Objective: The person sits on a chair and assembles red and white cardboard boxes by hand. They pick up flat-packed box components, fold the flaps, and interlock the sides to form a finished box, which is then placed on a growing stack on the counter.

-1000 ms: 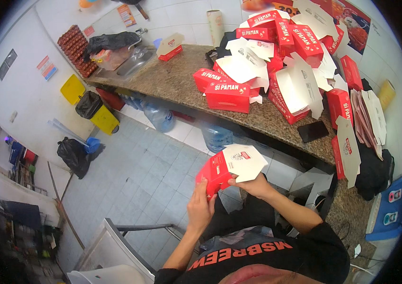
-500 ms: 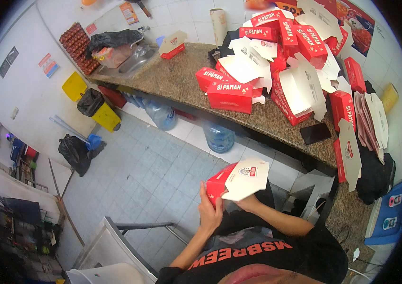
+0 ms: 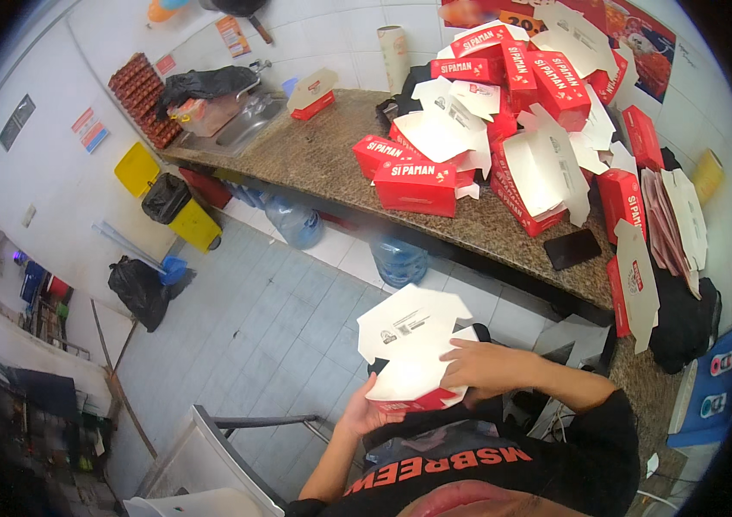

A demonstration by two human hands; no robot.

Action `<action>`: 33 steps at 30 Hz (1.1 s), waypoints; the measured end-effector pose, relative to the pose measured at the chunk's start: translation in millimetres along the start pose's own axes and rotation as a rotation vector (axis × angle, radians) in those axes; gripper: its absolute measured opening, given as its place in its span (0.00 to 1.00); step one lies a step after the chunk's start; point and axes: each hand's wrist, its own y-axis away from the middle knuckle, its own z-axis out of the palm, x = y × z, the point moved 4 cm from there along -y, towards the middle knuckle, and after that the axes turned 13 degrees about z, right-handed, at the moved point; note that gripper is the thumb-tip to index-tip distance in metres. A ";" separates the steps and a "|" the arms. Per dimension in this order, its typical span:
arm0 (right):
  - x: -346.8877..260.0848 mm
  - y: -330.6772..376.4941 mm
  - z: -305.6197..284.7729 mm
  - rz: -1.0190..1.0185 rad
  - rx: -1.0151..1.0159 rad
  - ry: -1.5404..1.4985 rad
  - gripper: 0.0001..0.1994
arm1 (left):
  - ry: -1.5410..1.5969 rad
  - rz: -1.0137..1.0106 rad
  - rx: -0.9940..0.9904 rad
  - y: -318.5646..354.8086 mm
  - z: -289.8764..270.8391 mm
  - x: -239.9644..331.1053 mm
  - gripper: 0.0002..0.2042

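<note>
A red and white cardboard food box (image 3: pixel 413 376) is held up in front of my body. Its lid flap (image 3: pixel 409 326) stands raised on the far side, and its white inside faces me. My left hand (image 3: pixel 363 408) is closed round the lower left corner of the box. At the right end, my right hand (image 3: pixel 486 369) grips the side wall, with fingers reaching over the edge to the inside; its thumb is mostly hidden.
A granite counter (image 3: pixel 331 146) runs across beyond me, heaped with several red boxes (image 3: pixel 416 187), some with lids raised. Near its edge lies a black phone (image 3: pixel 573 249). Flat stacked cartons (image 3: pixel 674 228) stand at right. Below are water jugs (image 3: pixel 398 260) and a yellow bin (image 3: pixel 191 220).
The box has turned so its lid now stands up and its inside shows. My right hand has come from beneath the box to its right wall; my left hand has shifted slightly down and left.
</note>
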 end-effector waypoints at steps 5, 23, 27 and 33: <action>-2.5 -3.8 0.4 0.063 0.019 -0.199 0.07 | -1.184 0.412 0.172 2.0 24.4 38.1 0.37; -18.4 -34.9 23.7 -0.035 0.052 0.088 0.10 | -0.963 -0.383 -0.058 15.9 85.2 4.8 0.16; 12.3 -5.2 28.3 -0.140 0.590 0.131 0.14 | -0.623 -0.196 0.144 26.0 65.6 -0.2 0.14; -7.8 -12.1 77.5 0.142 0.399 -0.676 0.16 | -0.672 -0.186 0.113 11.3 88.9 -16.2 0.14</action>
